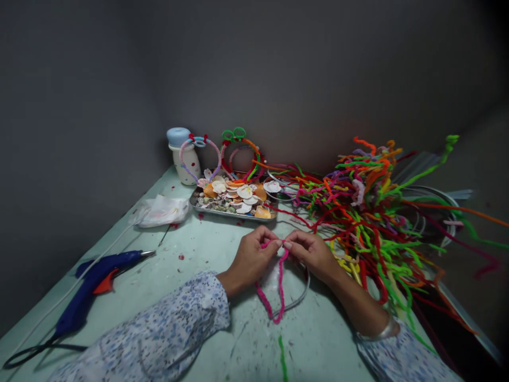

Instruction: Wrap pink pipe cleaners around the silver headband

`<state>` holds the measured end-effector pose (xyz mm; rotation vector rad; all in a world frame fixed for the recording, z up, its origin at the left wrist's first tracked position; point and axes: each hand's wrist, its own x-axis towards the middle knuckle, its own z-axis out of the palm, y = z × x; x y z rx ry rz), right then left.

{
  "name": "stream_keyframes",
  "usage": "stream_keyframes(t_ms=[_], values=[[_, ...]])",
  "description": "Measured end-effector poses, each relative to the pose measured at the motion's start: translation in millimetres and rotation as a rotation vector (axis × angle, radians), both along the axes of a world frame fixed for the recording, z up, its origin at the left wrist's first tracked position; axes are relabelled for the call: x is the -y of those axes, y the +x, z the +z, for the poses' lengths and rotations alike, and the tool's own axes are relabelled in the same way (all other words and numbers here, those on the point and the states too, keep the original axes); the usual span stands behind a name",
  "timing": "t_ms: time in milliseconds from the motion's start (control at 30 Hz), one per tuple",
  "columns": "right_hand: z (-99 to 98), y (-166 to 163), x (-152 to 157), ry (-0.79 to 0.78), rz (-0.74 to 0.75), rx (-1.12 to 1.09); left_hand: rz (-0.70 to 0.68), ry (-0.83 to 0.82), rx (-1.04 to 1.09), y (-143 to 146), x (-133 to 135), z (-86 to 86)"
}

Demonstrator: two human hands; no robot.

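Note:
Above the middle of the table my left hand (252, 260) and my right hand (314, 255) meet, their thumbs and fingertips pinched together. Between them is a bright pink pipe cleaner (281, 281), hanging in a long narrow loop toward the table. A thin grey hoop (305, 293), like a headband, curves below my right hand and passes behind the bottom of the pink loop. Its upper part is hidden by my fingers, so I cannot tell whether they grip it too. A short green pipe cleaner (282, 358) lies nearer the front.
A metal tray (234, 215) of shells stands behind my hands, with decorated headbands (220, 159) and a white jar (186, 165) near it. Tangled pipe cleaners (358, 212) crowd the right side. At left lie a blue glue gun (91, 286) with its cord and a plastic packet (163, 211).

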<state>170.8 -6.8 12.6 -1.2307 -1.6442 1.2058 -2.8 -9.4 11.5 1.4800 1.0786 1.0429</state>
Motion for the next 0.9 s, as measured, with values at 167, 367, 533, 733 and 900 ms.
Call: stream_keyframes(t_ms=[167, 367, 533, 733, 900], values=[[0.0, -1.1, 0.2, 0.060, -0.011, 0.056, -0.006, -0.003, -0.007, -0.9, -0.5, -0.6], [-0.9, -1.6, -0.2, 0.205, -0.028, 0.158, 0.016, 0.009, -0.033, -1.4, -1.3, -0.8], [-3.2, -1.9, 0.6, 0.294, -0.033, 0.190, 0.044, -0.022, -0.027, -1.1, -2.7, -0.1], [-7.4, -0.3, 2.0, 0.318, -0.070, 0.200, 0.046, -0.077, 0.001, -1.2, -4.7, -4.6], [-7.9, 0.2, 1.0, 0.302, -0.062, 0.211, 0.029, -0.102, 0.011, -1.6, -4.6, -4.6]])
